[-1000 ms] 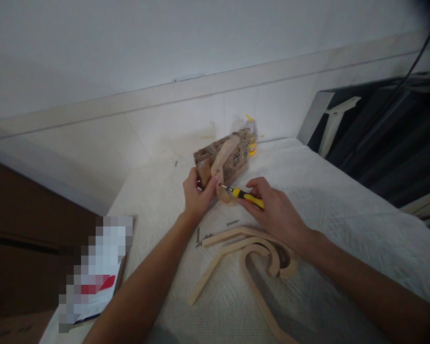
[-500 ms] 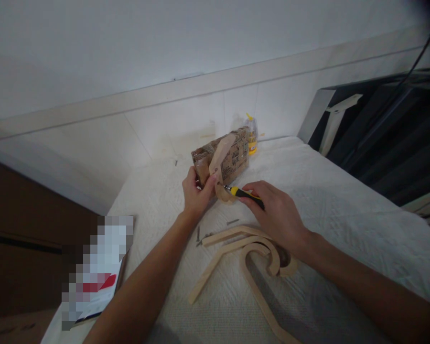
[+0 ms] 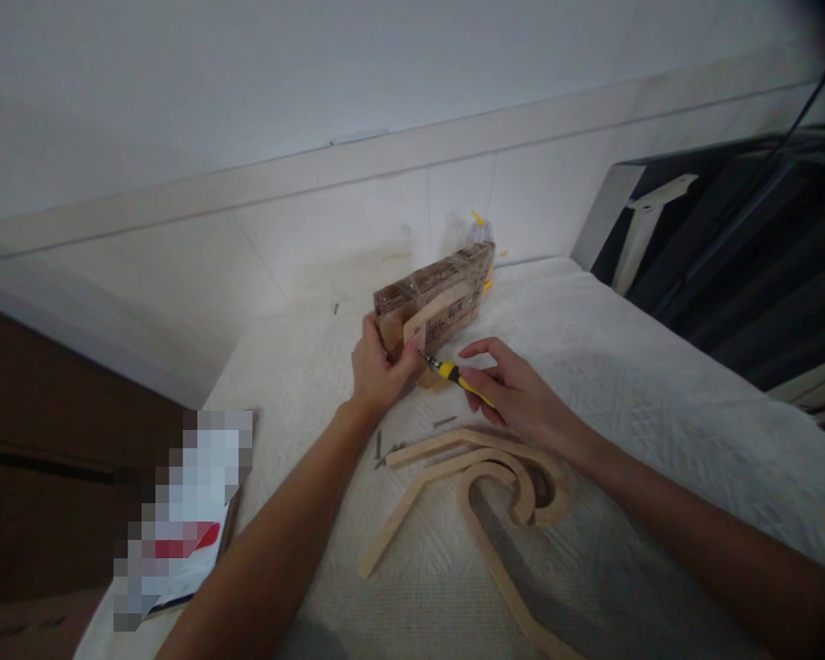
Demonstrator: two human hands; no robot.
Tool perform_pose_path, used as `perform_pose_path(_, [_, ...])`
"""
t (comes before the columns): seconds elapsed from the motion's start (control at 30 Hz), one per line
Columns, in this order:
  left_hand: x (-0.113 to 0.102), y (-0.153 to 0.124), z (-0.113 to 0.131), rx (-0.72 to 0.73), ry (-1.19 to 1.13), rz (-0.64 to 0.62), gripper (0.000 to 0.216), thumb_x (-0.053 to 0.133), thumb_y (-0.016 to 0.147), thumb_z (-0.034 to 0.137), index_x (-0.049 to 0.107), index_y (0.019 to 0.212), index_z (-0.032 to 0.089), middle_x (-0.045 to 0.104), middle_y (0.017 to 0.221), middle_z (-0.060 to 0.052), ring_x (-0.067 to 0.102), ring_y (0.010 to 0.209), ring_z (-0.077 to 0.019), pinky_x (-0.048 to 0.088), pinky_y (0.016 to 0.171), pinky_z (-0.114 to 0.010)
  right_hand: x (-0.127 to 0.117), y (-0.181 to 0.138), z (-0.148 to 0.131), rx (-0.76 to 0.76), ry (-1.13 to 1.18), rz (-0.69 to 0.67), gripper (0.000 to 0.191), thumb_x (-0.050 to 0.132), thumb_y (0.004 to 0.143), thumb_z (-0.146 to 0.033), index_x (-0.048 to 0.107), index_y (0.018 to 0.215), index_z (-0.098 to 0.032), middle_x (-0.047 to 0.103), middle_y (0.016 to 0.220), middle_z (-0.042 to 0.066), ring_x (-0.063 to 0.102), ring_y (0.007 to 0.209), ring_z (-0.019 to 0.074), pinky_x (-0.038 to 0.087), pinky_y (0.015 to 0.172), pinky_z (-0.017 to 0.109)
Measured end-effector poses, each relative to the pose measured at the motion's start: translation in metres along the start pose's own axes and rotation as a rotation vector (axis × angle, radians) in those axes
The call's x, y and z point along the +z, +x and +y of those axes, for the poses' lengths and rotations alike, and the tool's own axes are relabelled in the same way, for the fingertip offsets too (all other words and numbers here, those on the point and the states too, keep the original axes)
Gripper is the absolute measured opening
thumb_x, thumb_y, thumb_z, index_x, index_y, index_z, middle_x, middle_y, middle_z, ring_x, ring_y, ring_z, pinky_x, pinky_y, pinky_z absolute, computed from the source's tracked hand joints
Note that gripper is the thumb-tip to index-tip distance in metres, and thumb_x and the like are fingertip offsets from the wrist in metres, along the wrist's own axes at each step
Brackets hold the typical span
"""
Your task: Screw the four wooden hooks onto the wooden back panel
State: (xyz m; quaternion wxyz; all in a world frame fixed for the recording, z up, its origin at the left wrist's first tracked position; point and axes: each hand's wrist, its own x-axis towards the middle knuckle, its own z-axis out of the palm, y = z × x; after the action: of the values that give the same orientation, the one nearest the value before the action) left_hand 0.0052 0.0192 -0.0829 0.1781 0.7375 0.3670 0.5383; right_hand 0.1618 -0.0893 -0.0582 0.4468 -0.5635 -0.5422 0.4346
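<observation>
My left hand (image 3: 378,367) grips a pale wooden strip (image 3: 436,312) against a brown cardboard package (image 3: 433,289) standing on the white cloth. My right hand (image 3: 515,390) pinches a small yellow and black screwdriver (image 3: 454,374), its tip set at the lower end of the strip beside my left thumb. Curved and angled wooden pieces (image 3: 481,477) lie flat just in front of my right wrist.
A few dark screws (image 3: 385,449) lie on the white cloth (image 3: 660,403) near my left wrist. A yellow-capped bottle (image 3: 479,229) stands behind the package. Printed paper (image 3: 179,550) lies at the left edge. A dark frame (image 3: 729,247) with a pale bracket stands at right.
The wooden strip has swung from steeply tilted to lying low along the package. My right hand's fingers have shifted on the screwdriver; the view has drifted slightly.
</observation>
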Motion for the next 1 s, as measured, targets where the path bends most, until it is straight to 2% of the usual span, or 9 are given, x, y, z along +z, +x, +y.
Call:
perform_pose_path(0.1, [0.002,0.003,-0.001,-0.052,-0.076,-0.049,0.049,0.069,0.069,0.039,0.046,0.108,0.020,0.062,0.093,-0.006,0.058,0.080,-0.0180,0.044,0.068,-0.029,0.001,0.001,0.002,0.031,-0.032,-0.071,0.025,0.039,0.086,-0.043,0.040,0.100,-0.021,0.051,0.052,-0.008,0.037,0.032,0.0078,0.026,0.036,0.020])
perform_pose_path(0.3, [0.005,0.014,-0.008,-0.253,-0.390,-0.026,0.036,0.071,0.065,0.042,0.057,0.087,0.017,0.063,0.085,-0.004,0.057,0.076,-0.0156,0.046,0.068,-0.027,-0.008,-0.002,0.005,-0.327,-0.815,0.122,0.023,0.045,0.087,-0.029,0.049,0.107,-0.019,0.069,0.083,0.008,0.064,0.073,0.0218,0.044,0.062,0.031])
perform_pose_path(0.53, [0.002,0.018,-0.013,-0.450,-0.583,0.109,0.038,0.074,0.059,0.043,0.057,0.080,0.017,0.060,0.077,-0.001,0.054,0.066,-0.0113,0.045,0.063,-0.025,-0.019,0.006,0.013,-0.504,-0.861,0.228,0.020,0.049,0.082,-0.019,0.056,0.100,-0.015,0.065,0.093,0.013,0.061,0.090,0.0254,0.048,0.079,0.042])
perform_pose_path(0.6, [0.001,0.018,-0.014,-0.494,-0.587,0.130,0.038,0.075,0.057,0.043,0.058,0.079,0.016,0.059,0.075,0.000,0.052,0.063,-0.0102,0.045,0.061,-0.025,-0.021,0.001,-0.001,-0.621,-0.701,0.131,0.017,0.051,0.078,-0.013,0.057,0.094,-0.016,0.063,0.097,0.011,0.058,0.094,0.0229,0.048,0.082,0.041])
perform_pose_path(0.67, [0.001,0.018,-0.014,-0.520,-0.602,0.150,0.040,0.076,0.056,0.042,0.058,0.080,0.016,0.060,0.076,0.000,0.053,0.064,-0.0103,0.046,0.062,-0.025,-0.021,-0.010,-0.020,-0.654,-0.508,-0.240,0.015,0.054,0.076,-0.010,0.059,0.088,-0.018,0.063,0.088,0.005,0.059,0.082,0.0157,0.050,0.075,0.032])
perform_pose_path(0.73, [0.002,0.018,-0.015,-0.532,-0.615,0.161,0.041,0.077,0.055,0.041,0.060,0.084,0.016,0.062,0.081,-0.002,0.055,0.067,-0.0113,0.047,0.065,-0.026,-0.019,-0.022,-0.036,-0.605,-0.443,-0.663,0.024,0.057,0.072,-0.006,0.062,0.091,-0.020,0.064,0.094,0.002,0.060,0.088,0.0123,0.049,0.079,0.027])
perform_pose_path(0.77, [0.002,0.018,-0.015,-0.536,-0.618,0.161,0.042,0.077,0.056,0.041,0.060,0.085,0.015,0.063,0.083,-0.003,0.056,0.068,-0.0119,0.047,0.065,-0.026,-0.017,-0.028,-0.041,-0.592,-0.463,-0.748,0.030,0.055,0.072,-0.002,0.064,0.093,-0.021,0.064,0.097,0.001,0.060,0.092,0.0112,0.048,0.081,0.026])
perform_pose_path(0.83, [0.003,0.017,-0.017,-0.540,-0.622,0.151,0.043,0.076,0.056,0.041,0.060,0.087,0.015,0.064,0.086,-0.004,0.058,0.070,-0.0129,0.048,0.068,-0.028,-0.011,-0.037,-0.043,-0.631,-0.568,-0.808,0.033,0.056,0.070,0.000,0.067,0.090,-0.023,0.065,0.098,0.000,0.057,0.097,0.0125,0.046,0.084,0.028])
perform_pose_path(1.0, [0.002,0.018,-0.018,-0.575,-0.647,0.133,0.045,0.076,0.057,0.041,0.060,0.090,0.016,0.065,0.090,-0.005,0.060,0.074,-0.0148,0.050,0.071,-0.030,0.000,-0.033,-0.027,-0.756,-0.776,-0.710,0.012,0.061,0.078,-0.014,0.064,0.069,-0.020,0.066,0.080,0.000,0.054,0.085,0.0161,0.044,0.078,0.032])
